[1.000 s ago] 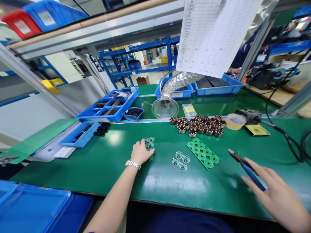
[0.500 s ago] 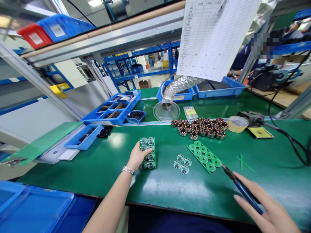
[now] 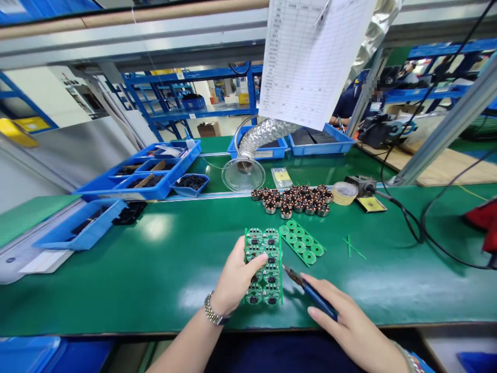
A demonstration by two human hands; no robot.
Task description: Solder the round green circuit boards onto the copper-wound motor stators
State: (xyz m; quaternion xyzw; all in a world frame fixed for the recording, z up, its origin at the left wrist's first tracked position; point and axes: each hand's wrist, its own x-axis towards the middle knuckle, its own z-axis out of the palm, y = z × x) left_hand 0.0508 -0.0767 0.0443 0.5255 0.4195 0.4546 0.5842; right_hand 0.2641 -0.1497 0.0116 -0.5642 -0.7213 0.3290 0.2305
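Observation:
My left hand [image 3: 233,277] is closed on a panel of round green circuit boards [image 3: 273,277], the thumb across its face. The panel carries small black and silver parts and is held up above the bench. My right hand [image 3: 347,321] grips blue-handled cutting pliers [image 3: 319,299], whose tips are close to the panel's right edge strip; whether they touch I cannot tell. Just behind lies a second green panel of round boards with centre holes [image 3: 300,246]. Two thin green strips [image 3: 349,245] lie crossed on the right.
Many copper-wound stators [image 3: 286,211] stand in a cluster at the back, near a roll of tape [image 3: 345,193]. A clear fume hood [image 3: 244,175] hangs over the bench. Blue bins of black parts [image 3: 89,228] line the left side; a cable [image 3: 411,220] runs at right.
My left hand has lifted the panel and brought it nearer, and the pliers have come up beside it. The loose round boards seen earlier are out of sight. My view has turned right.

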